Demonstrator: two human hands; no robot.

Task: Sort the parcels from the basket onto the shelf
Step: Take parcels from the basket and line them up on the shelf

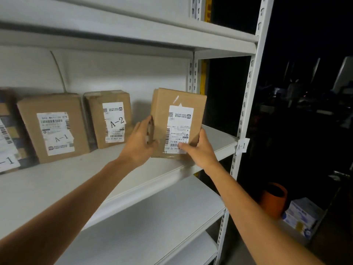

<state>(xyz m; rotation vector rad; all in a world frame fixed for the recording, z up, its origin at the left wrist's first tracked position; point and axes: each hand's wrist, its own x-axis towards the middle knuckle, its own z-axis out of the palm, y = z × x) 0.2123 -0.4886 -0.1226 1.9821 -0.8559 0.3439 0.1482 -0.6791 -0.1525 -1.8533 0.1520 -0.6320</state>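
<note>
1. Parcel [177, 121]: brown carton with a white label on its front, upright at the right end of the shelf [95, 178], near the front lip. Whether its bottom edge rests on the board cannot be told.
2. Left hand [140, 142]: grips the parcel's left side, thumb on the front edge and fingers curled out of sight behind the carton.
3. Right hand [198, 148]: holds the lower right corner, thumb pressed on the label's bottom and fingers wrapped round the right edge.
4. A-2 box [109, 119]: upright against the back wall, just left of the parcel and apart from it.
5. A-1 box [53, 127]: upright, left of the A-2 box.
6. Tag [242, 146]: paper marked "A-1", fixed to the post [248, 104] at shelf level.
7. Pot [273, 199]: orange, low in the dark area right of the post.
</note>
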